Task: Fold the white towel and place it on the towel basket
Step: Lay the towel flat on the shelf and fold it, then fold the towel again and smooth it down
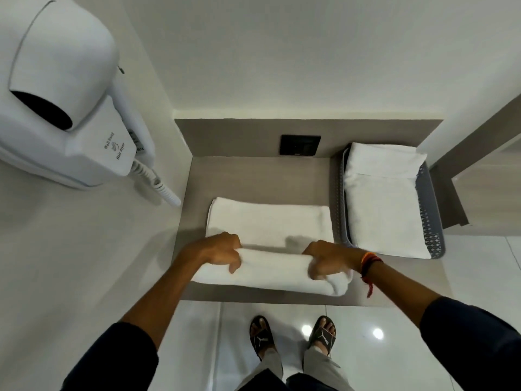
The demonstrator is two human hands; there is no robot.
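The white towel (270, 224) lies on the grey counter (248, 179), its far half flat and its near edge curled into a thick roll. My left hand (222, 251) grips the left end of that roll, fingers wrapped over it. My right hand (328, 259) grips the right end the same way; a red-orange thread band sits on that wrist. The grey perforated towel basket (431, 221) stands to the right on the counter, holding a folded white towel (383, 198) that fills most of it.
A white wall-mounted hair dryer (62, 103) with a coiled cord hangs on the left wall. A black socket plate (300, 145) is set in the counter's back panel. The counter's front edge lies just below the roll; my sandalled feet stand on the glossy floor.
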